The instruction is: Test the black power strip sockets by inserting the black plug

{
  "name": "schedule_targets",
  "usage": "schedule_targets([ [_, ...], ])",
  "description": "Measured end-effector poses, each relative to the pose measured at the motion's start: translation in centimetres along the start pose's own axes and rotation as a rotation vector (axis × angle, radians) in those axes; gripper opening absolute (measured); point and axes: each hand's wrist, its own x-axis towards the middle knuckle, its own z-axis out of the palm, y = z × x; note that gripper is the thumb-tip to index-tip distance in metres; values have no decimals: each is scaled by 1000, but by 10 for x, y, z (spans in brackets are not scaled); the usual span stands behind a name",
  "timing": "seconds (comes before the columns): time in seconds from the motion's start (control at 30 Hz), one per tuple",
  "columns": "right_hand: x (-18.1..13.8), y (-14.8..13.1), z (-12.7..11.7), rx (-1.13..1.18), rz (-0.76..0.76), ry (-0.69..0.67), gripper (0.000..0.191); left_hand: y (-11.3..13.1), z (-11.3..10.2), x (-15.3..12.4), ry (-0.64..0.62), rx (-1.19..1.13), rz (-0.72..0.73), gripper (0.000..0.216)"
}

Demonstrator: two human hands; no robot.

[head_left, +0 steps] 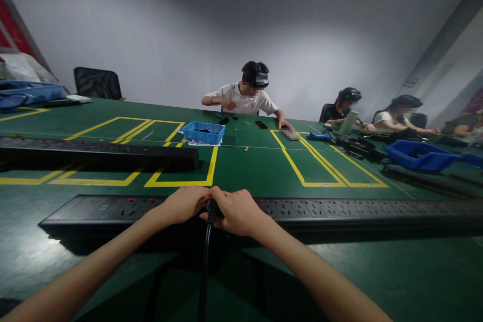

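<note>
Plug (pixel 210 207), likely hard and light on a stiff cable (pixel 205 266), is being gripped at its body by left hand (pixel 184 204) and right hand (pixel 237 212) over the power strip (pixel 339 209).

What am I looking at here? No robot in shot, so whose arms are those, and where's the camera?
There is no machine. One camera sits on a person's head, looking forward and down, so the two bare arms at the bottom are the wearer's own. The left hand and right hand meet on a long black power strip lying across the green table. Between them is the plug end of a black cable. The right hand seems to grip it; the left hand's hold is hidden. Behind lie a second power strip, a blue tray and yellow tape outlines. Opposite, a person in a white shirt works separately.
</note>
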Motion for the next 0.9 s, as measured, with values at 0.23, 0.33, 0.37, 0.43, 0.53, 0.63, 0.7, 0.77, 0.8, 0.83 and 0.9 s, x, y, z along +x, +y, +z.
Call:
schedule_targets([
  [0.23, 0, 1, 1, 1, -9, 23, 37, 0, 0, 0, -6, 12, 10, 24],
  [0.33, 0, 2, 1, -1, -18, 38, 37, 0, 0, 0, -5, 10, 9, 25],
  [0.37, 0, 2, 1, 0, -17, 37, 38, 0, 0, 0, -4, 11, 6, 25],
  [0.43, -1, 2, 1, 1, -16, 31, 38, 0, 0, 0, -4, 13, 4, 24],
  [0.53, 0, 1, 1, -1, -11, 24, 38, 0, 0, 0, -1, 12, 3, 25],
  [0.63, -1, 1, 0, -3, -7, 17, 38, 0, 0, 0, -7, 9, 6, 25],
  [0.7, -1, 1, 1, -1, -9, 21, 38, 0, 0, 1, -9, 7, 5, 25],
  [0.77, -1, 1, 1, 3, -11, 28, 38, 0, 0, 1, -8, 8, 3, 25],
  [0.8, -1, 1, 1, 3, -11, 31, 37, 1, 0, 0, -7, 10, 3, 25],
  [0.83, -1, 1, 1, 2, -10, 33, 37, 1, -1, 0, -6, 12, 4, 25],
  [0.9, 0, 1, 2, -2, -10, 36, 37, 1, -1, 0, -4, 13, 4, 25],
])
